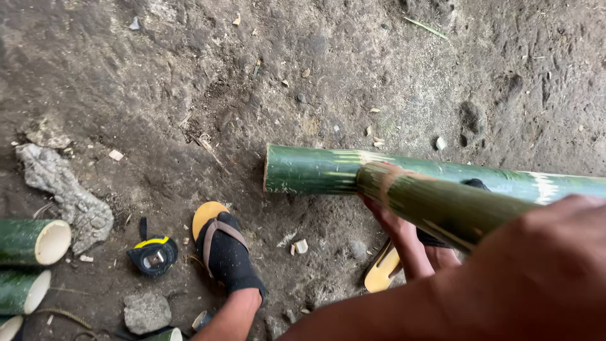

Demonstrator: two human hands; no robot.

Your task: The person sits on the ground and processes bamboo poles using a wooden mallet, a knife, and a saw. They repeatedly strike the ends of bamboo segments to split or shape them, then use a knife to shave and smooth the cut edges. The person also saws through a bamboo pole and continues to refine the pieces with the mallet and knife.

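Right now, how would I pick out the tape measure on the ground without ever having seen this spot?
Start at the long green bamboo pole lying across the dirt, then drop to the sandalled foot below its cut end. The tape measure lies on the ground just left of that foot. It is the only black-and-yellow thing there, unlike the green bamboo pieces farther left.

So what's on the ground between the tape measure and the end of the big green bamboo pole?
In the head view, a foot in a black sock and yellow sandal stands between the tape measure and the bamboo pole.
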